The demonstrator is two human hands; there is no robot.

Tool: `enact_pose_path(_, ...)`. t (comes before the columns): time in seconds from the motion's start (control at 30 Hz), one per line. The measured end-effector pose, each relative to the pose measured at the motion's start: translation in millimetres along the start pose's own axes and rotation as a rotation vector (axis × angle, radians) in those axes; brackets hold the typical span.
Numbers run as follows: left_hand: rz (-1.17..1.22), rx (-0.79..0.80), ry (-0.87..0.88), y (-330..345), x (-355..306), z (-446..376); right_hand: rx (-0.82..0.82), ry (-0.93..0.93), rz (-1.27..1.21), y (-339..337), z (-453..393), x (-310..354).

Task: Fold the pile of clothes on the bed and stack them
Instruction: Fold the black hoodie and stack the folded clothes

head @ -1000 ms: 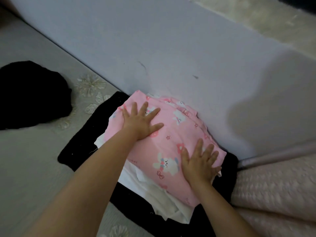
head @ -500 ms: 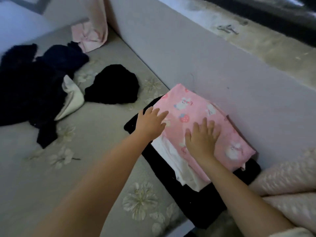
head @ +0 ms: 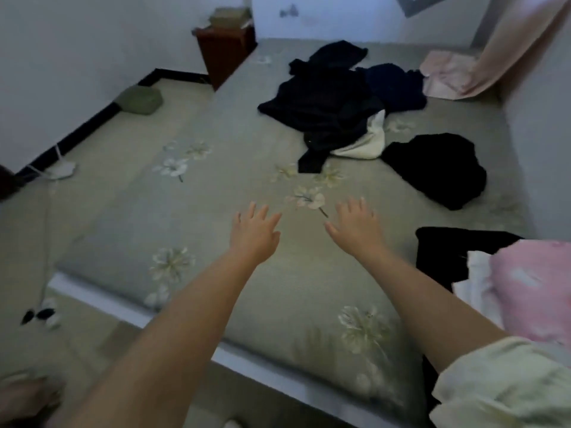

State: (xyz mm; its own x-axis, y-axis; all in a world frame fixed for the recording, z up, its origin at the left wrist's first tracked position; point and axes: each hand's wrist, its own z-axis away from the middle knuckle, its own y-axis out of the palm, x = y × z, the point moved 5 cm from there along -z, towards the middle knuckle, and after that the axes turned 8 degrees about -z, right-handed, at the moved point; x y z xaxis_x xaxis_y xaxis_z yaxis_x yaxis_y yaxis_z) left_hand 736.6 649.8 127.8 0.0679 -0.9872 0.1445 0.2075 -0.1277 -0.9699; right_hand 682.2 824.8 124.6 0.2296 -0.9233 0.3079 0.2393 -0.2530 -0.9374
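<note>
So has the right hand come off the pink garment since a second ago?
Yes. The right hand has left the folded pink garment on the stack and now hangs open over the bare bedspread, toward the unfolded dark pile.

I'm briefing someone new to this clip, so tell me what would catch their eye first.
Two bare open hands, the left hand and the right hand, stretch out side by side over the grey-green flowered bedspread, holding nothing. Beyond them, a rumpled heap of dark clothes lies at the far end of the bed. At the right edge, a folded pink printed garment tops a stack.
</note>
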Motion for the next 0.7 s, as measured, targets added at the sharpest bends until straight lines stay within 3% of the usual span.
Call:
enact_pose_path(0.17,0.006,0.000,-0.149,18,130,35,0.012,-0.137,-0.010,25,-22,138)
enact_pose_path(0.33,-0.032,0.003,-0.162,33,213,25,-0.032,-0.076,-0.054,40,-45,215)
enact_pose_path(0.5,-0.076,-0.030,-0.104,28,233,-33,-0.067,-0.001,-0.097,26,-94,208)
enact_pose_path(0.7,-0.105,-0.077,-0.045,-10,235,-148,-0.189,0.100,0.069,-9,-185,157)
